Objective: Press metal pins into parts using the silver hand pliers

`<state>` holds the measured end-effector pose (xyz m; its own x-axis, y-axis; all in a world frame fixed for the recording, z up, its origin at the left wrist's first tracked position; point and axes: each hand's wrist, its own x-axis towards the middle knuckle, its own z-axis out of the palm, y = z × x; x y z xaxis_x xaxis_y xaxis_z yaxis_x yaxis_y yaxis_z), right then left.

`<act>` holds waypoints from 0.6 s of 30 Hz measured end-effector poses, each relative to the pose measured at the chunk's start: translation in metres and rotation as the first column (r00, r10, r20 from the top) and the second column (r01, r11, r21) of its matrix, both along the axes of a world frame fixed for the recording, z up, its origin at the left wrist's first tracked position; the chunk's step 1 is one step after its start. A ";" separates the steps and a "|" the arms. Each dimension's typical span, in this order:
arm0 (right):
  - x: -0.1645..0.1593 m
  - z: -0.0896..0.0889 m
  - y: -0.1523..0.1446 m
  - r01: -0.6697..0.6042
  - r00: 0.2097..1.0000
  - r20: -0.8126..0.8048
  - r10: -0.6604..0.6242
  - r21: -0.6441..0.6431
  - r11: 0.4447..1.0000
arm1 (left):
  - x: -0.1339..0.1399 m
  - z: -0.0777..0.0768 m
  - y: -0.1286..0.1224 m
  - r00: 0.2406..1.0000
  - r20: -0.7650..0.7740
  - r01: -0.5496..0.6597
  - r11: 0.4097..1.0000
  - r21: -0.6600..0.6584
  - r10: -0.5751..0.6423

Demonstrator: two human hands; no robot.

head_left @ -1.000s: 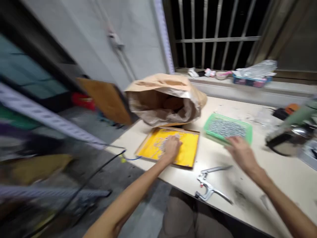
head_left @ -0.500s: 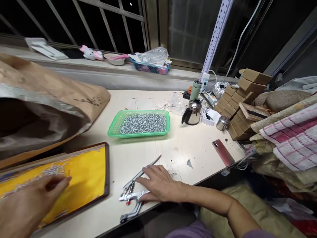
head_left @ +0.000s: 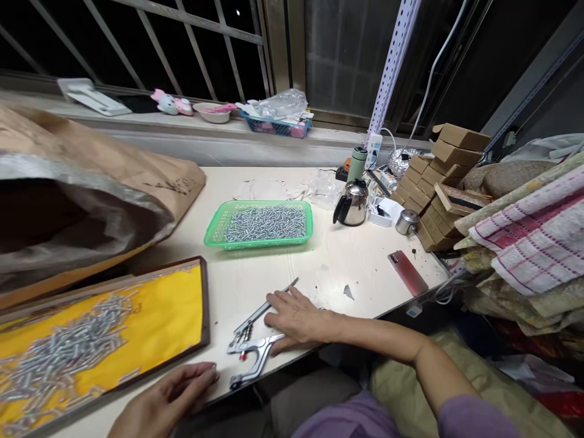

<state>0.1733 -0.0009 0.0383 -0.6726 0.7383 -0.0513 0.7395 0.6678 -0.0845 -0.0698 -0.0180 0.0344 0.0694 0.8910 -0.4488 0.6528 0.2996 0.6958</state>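
My left hand [head_left: 168,395] is at the front edge of the table, left of the pliers' jaws. Its thumb and index finger pinch a small metal pin, of which only a shiny tip shows. My right hand [head_left: 296,319] lies around the handles of silver pliers [head_left: 258,353], which rest on the table. These have a C-shaped jaw, dark springs and a red tip, and the jaw stands apart. Left of them, a brown-rimmed tray with a yellow lining [head_left: 168,310] carries a heap of loose metal pins [head_left: 77,340].
Behind the pliers stands a green plastic basket [head_left: 212,234] full of similar small metal pieces. A big paper sack [head_left: 150,176] gapes at the left. Toward the right are a steel kettle [head_left: 354,204], a phone [head_left: 407,272] and stacked cardboard boxes [head_left: 449,161].
My left hand has come off the yellow-lined tray, moving right to the table edge with a small pin in its fingertips. My right hand stays on the pliers. The view has shifted slightly.
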 end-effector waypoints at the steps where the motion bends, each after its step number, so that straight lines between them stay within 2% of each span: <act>1: 0.001 0.003 0.002 0.003 1.000 0.007 -0.003 -0.023 1.000 | 0.002 0.003 0.000 0.995 0.084 -0.050 0.996 -0.071 0.056; 4: 0.001 0.010 0.007 -0.014 1.000 0.016 0.016 -0.135 0.991 | 0.012 0.010 -0.002 0.963 0.210 -0.138 0.977 -0.163 0.171; 7: -0.001 0.011 0.012 -0.048 0.999 0.016 0.052 -0.192 0.980 | 0.022 0.011 -0.004 0.946 0.279 -0.104 0.969 -0.223 0.166; 11: -0.003 -0.001 0.021 -0.054 0.999 -0.005 0.054 -0.137 0.989 | 0.024 0.000 0.004 0.934 0.247 -0.180 0.938 -0.296 0.258; 14: -0.003 -0.012 0.019 -0.069 0.997 -0.030 0.067 -0.083 0.994 | 0.023 -0.006 0.005 0.937 0.228 -0.184 0.928 -0.325 0.265; 18: 0.000 -0.020 0.012 0.002 1.000 -0.008 -0.003 -0.034 0.999 | 0.024 -0.009 0.002 0.942 0.218 -0.163 0.915 -0.369 0.255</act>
<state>0.1732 0.0111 0.0184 -0.6712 0.7379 -0.0707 0.7403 0.6626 -0.1132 -0.0459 -0.0161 0.0252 0.0522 0.6932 -0.7189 0.3619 0.6578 0.6605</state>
